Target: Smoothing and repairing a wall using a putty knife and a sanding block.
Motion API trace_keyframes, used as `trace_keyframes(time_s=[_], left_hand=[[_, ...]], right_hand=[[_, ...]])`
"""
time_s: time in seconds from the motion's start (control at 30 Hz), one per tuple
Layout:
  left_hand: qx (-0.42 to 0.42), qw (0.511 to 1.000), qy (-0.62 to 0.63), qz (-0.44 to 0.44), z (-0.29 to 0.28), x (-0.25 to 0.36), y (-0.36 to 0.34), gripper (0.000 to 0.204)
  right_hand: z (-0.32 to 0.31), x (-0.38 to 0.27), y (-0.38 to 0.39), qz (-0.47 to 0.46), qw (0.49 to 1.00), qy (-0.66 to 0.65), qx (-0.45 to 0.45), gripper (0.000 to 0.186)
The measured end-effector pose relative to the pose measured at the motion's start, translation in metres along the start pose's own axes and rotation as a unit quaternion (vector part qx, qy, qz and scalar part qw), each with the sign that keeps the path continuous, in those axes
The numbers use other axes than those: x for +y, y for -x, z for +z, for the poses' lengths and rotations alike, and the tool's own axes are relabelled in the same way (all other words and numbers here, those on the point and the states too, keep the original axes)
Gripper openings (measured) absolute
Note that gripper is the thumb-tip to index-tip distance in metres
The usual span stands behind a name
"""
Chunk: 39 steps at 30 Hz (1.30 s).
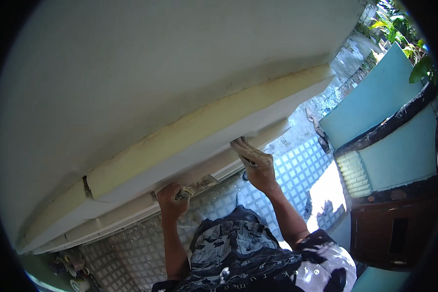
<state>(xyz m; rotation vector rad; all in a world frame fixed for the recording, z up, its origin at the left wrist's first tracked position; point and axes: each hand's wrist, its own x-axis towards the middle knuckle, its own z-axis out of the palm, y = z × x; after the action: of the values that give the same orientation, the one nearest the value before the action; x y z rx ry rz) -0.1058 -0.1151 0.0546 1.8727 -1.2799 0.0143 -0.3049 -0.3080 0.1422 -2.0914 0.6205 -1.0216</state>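
Note:
My left hand [172,198] is closed around the handle of a putty knife. Its wide blade [203,185], smeared with pale filler, points right, just below the ledge. Up against the underside of the long moulded ledge [214,119] is my right hand [258,168], its fingers reaching forward and streaked with whitish dust. A dark handle end with a hole shows at its palm, looking like a second putty knife; the blade is mostly hidden by the fingers. The ledge has a cream upper band and a white lower face, with a dark crack [86,187] toward the left.
A smooth pale wall [180,53] rises above the ledge. Patterned floor tiles [297,168] lie below, lit by a bright sun patch. At right stand a turquoise wall [374,107] and a brown wooden piece [384,233]. Several round items [73,265] sit at lower left.

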Motion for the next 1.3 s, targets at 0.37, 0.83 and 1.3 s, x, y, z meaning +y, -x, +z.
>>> trace_keyframes(time_s=[0.37,0.83,1.3], left_hand=[[-0.145,0.982,0.072,0.097,-0.018,0.0,-0.018,0.035],[-0.235,0.963,0.114,0.059,-0.016,-0.015,-0.028,0.05],[-0.24,0.955,0.166,0.049,-0.008,-0.033,-0.028,0.053]], right_hand=[[-0.08,-0.108,-0.05,-0.244,0.954,0.134,0.111,0.03],[-0.154,-0.062,-0.083,-0.132,0.867,0.455,0.154,0.041],[-0.162,-0.041,-0.089,-0.157,0.918,0.325,0.166,0.038]])
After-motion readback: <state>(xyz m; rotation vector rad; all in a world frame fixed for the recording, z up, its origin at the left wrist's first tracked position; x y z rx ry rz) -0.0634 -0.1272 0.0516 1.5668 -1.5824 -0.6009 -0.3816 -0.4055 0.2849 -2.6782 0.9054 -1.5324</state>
